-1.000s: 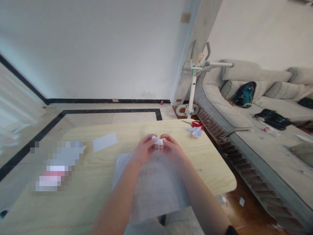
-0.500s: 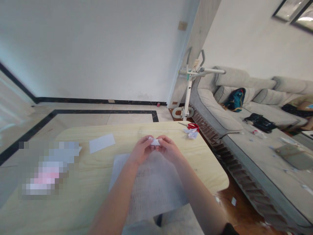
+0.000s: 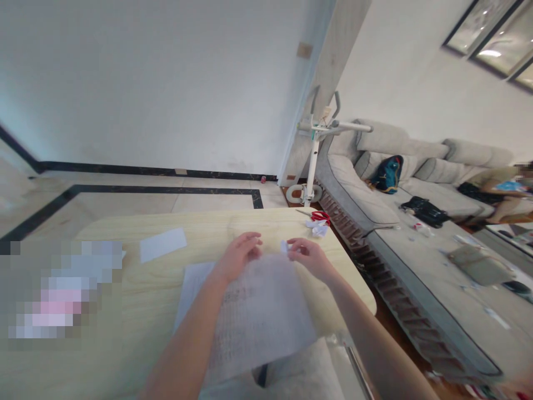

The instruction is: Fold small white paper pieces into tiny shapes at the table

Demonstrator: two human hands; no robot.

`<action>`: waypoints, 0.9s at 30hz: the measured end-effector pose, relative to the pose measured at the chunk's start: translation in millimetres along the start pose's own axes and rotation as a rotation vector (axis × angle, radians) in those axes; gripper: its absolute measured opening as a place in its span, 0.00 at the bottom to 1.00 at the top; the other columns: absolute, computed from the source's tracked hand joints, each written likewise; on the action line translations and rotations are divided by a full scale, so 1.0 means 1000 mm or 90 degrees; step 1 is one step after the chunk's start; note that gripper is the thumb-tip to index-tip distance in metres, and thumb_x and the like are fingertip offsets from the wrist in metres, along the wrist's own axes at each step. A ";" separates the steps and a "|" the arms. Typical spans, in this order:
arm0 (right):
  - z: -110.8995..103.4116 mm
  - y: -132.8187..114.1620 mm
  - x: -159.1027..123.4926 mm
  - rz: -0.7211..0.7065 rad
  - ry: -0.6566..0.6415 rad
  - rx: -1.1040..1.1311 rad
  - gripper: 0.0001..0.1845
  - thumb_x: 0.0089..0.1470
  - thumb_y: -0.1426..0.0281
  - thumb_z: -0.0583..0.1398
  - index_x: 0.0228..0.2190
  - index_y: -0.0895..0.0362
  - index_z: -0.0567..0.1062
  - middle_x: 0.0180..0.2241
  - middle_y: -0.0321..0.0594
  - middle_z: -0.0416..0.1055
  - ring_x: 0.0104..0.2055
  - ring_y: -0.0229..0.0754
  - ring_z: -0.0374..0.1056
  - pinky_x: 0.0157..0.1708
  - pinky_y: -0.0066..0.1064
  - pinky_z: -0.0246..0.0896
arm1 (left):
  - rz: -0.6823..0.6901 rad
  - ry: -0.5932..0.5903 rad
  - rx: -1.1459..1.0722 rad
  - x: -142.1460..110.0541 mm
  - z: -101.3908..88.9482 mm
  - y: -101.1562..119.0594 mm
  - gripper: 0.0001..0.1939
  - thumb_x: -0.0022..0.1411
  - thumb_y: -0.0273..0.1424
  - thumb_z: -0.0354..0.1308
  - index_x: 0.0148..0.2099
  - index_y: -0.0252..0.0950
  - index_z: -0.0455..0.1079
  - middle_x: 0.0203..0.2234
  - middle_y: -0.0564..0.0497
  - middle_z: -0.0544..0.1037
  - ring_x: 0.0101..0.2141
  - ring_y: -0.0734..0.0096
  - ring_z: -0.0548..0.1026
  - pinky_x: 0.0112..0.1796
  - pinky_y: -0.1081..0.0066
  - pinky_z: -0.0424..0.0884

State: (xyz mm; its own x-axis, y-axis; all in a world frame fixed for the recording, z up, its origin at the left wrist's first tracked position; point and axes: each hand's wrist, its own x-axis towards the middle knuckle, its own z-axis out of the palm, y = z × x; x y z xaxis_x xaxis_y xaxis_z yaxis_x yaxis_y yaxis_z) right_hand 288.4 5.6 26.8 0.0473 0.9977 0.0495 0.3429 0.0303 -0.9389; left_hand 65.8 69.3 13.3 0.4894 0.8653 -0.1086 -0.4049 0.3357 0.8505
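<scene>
Over the far edge of a large printed sheet [image 3: 266, 311], my left hand [image 3: 241, 255] is held with its fingers loosely curved and nothing in them. A gap separates it from my right hand [image 3: 308, 258], whose fingertips pinch a small folded piece of white paper [image 3: 285, 246]. Part of that paper is hidden behind the fingers, and its folds are blurred. To the left of my left hand lies a plain white paper strip [image 3: 163, 245]. Red-handled scissors [image 3: 320, 216] and crumpled paper scraps [image 3: 318, 227] lie beyond my right hand.
The pale wooden table [image 3: 137, 300] has a pixelated item [image 3: 62, 300] at its left. To the right stands a grey sofa [image 3: 416, 266] with a blue backpack [image 3: 388, 174] and a black bag [image 3: 425, 211]. White exercise equipment [image 3: 312, 166] stands behind the table. Another person sits at far right.
My hands have come apart; both held the folded paper before. My left hand has let go, and the right has moved rightward with the paper. The view has turned slightly right.
</scene>
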 end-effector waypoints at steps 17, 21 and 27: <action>-0.127 0.058 -0.006 -0.084 0.096 -0.475 0.18 0.45 0.69 0.58 0.41 0.56 0.71 0.38 0.43 0.74 0.37 0.42 0.70 0.38 0.32 0.65 | -0.033 -0.012 -0.082 0.004 -0.006 -0.004 0.14 0.54 0.36 0.60 0.39 0.30 0.71 0.27 0.49 0.73 0.25 0.75 0.70 0.28 0.73 0.65; -0.129 0.059 -0.002 -0.113 0.052 -0.509 0.16 0.44 0.71 0.56 0.38 0.56 0.72 0.37 0.42 0.74 0.38 0.42 0.70 0.40 0.32 0.64 | -0.030 -0.017 -0.092 0.005 -0.008 -0.005 0.14 0.55 0.37 0.59 0.39 0.30 0.71 0.27 0.48 0.73 0.25 0.76 0.69 0.28 0.73 0.65; -0.138 0.079 0.002 -0.127 0.040 -0.568 0.15 0.47 0.66 0.56 0.39 0.55 0.71 0.37 0.44 0.74 0.38 0.47 0.71 0.40 0.37 0.66 | -0.023 -0.033 -0.109 0.005 -0.008 -0.005 0.15 0.55 0.39 0.58 0.38 0.31 0.70 0.26 0.48 0.73 0.25 0.75 0.70 0.28 0.72 0.64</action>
State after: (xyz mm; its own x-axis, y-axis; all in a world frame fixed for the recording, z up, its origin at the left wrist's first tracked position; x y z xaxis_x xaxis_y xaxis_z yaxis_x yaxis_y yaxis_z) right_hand 444.5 1.3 0.0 -0.0490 0.9732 0.2249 0.9467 0.1171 -0.3002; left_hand 63.8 74.6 4.6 0.5430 0.8329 -0.1067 -0.5096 0.4279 0.7465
